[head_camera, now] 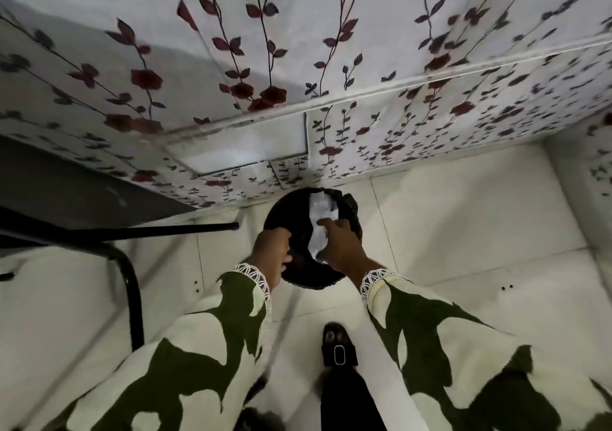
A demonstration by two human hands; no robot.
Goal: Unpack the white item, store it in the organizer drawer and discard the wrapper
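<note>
A round black bin [281, 212] lined with a black bag stands on the floor by the wall. My right hand [341, 245] reaches over its opening with fingers closed around a crumpled white wrapper [319, 232], which stretches up toward the bin's far rim. On the near left rim rests my left hand [273, 248], its fingers curled over the edge. The white item and the organizer drawer are out of view.
White floor tiles [463, 232] surround the bin. Floral-patterned walls [397, 106] rise behind it. A black metal frame with a bar [132, 232] stands at the left. My black shoe [337, 348] is just below the bin.
</note>
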